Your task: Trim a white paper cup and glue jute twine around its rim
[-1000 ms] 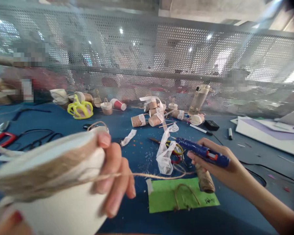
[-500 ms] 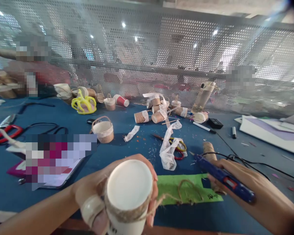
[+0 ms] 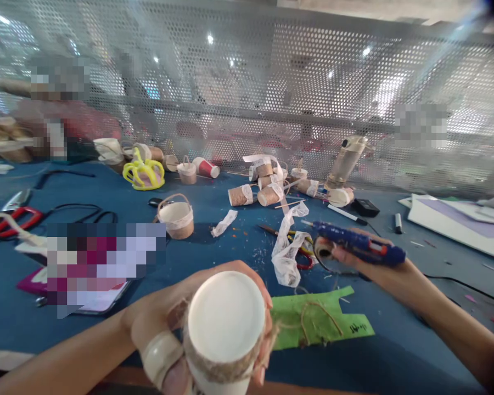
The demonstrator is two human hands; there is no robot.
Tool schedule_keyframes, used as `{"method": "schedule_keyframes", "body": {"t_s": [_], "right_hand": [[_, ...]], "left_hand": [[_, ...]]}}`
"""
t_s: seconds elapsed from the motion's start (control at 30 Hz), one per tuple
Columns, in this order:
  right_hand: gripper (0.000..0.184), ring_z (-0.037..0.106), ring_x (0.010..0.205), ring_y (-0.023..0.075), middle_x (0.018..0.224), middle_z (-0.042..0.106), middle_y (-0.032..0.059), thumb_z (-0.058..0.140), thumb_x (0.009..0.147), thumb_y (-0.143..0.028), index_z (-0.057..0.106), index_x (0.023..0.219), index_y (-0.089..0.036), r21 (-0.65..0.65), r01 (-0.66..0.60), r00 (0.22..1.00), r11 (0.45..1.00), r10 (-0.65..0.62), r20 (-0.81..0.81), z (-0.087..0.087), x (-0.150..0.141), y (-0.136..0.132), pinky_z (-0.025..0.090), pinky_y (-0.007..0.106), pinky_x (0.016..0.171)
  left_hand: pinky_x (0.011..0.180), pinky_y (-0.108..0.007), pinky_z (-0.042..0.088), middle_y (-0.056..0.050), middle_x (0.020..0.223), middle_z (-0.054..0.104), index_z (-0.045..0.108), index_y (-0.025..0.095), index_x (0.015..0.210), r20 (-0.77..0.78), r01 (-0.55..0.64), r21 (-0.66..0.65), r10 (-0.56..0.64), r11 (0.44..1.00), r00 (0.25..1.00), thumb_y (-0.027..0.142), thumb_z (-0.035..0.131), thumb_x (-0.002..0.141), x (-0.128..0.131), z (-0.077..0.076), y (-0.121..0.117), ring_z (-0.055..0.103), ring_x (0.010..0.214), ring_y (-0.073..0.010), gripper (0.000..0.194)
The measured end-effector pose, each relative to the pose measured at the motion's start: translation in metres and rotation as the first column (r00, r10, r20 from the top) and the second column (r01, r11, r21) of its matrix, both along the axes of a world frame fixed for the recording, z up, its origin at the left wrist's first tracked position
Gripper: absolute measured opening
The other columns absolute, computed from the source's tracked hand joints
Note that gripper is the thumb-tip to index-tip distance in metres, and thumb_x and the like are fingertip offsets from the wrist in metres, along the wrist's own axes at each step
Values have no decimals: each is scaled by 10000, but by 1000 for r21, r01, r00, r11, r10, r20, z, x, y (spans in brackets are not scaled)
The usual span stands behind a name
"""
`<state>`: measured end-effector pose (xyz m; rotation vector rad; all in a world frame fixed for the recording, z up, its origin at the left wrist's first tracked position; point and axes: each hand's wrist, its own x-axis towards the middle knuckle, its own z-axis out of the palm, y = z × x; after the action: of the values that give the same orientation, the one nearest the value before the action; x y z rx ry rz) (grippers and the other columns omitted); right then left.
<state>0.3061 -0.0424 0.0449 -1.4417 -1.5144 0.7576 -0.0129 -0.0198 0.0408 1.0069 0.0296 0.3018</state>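
Note:
My left hand (image 3: pixel 170 323) is wrapped round a paper cup (image 3: pixel 226 317), its white round bottom facing up and a band of rough twine about its side. A pale band circles the left thumb. In my right hand (image 3: pixel 348 259) is a blue glue gun (image 3: pixel 354 241), its nozzle pointing left above a strip of white lace (image 3: pixel 287 258). The round end of a brown roll (image 3: pixel 323 250) shows under the gun, against the fingers. Below the right hand lies a green strip (image 3: pixel 284 323) with a loop of twine (image 3: pixel 333 318) on it.
Scissors (image 3: pixel 305 258) lie partly under the lace. A small twine-handled basket (image 3: pixel 180 222) and a phone (image 3: pixel 102 299) are on the left. Several wrapped cups (image 3: pixel 241 196), a bottle (image 3: pixel 346 162) and a yellow crown-like piece (image 3: pixel 144 173) stand near a perforated metal screen (image 3: pixel 230 99).
My right hand has risen leftward with the glue gun, and the brown roll has left the green strip, uncovering its notched end. The cup in my left hand has shifted slightly right.

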Motion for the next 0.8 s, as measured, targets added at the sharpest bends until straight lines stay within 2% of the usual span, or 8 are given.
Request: {"method": "schedule_keyframes", "body": {"t_s": [0.13,0.2,0.33,0.4,0.47,0.6,0.7,0.8], "right_hand": [[364,717,1087,282,1145,769,80,728,824,-442,739,1127,-241,92,155,986,984,-149,-70,4,-4,26,542,420,1011],[397,729,1058,279,1170,759,88,722,832,-448,718,1169,-239,97,176,983,980,-169,-77,6,-3,31,542,429,1011],[366,753,969,311,1094,784,98,793,757,-449,780,1060,-244,1,133,991,991,-133,-24,17,4,22,605,451,911],[353,754,964,313,1035,796,89,807,735,-463,800,1024,-262,-98,48,999,994,-49,-7,28,7,12,623,442,888],[334,769,889,310,981,804,99,813,729,-461,811,1001,-267,-96,20,996,995,-29,-84,38,9,4,654,429,810],[288,771,753,311,986,800,139,814,730,-462,823,925,-251,-70,18,968,997,-34,-247,48,11,0,661,388,575],[193,770,781,291,993,804,101,811,738,-432,813,833,-264,-49,29,941,998,-43,-336,48,9,0,650,332,537],[203,760,718,276,887,806,77,825,703,-424,786,784,-242,-95,8,921,995,-44,-388,50,6,-2,645,331,531]], "left_hand": [[793,-351,492,-51,993,667,594,263,1174,59,-86,30,84,996,995,443,915,541,-2,-6,0,640,867,-230,733],[829,-372,487,-50,994,657,576,268,1177,41,-84,76,81,994,996,455,875,628,-4,-2,2,634,876,-222,653],[855,-414,482,-46,1045,637,558,297,1216,-33,0,77,2,997,999,400,902,613,-7,4,6,632,930,-251,701],[784,-353,489,-13,986,646,571,310,1177,23,-58,96,56,994,998,318,936,568,-6,4,6,632,860,-217,710],[844,-419,495,-4,1006,640,564,320,1192,-46,-11,80,15,997,999,217,937,562,-6,3,5,649,901,-244,740],[831,-395,505,-7,999,660,577,278,1169,-45,14,84,-10,996,999,185,934,555,-7,3,3,659,910,-246,716],[780,-318,498,-2,1009,670,570,278,1194,51,-73,69,69,995,996,264,921,585,-7,-4,-1,662,880,-213,703],[805,-332,515,-3,1032,676,560,284,1225,91,-45,58,40,997,995,265,946,515,-6,-13,-3,666,889,-213,809]]}}
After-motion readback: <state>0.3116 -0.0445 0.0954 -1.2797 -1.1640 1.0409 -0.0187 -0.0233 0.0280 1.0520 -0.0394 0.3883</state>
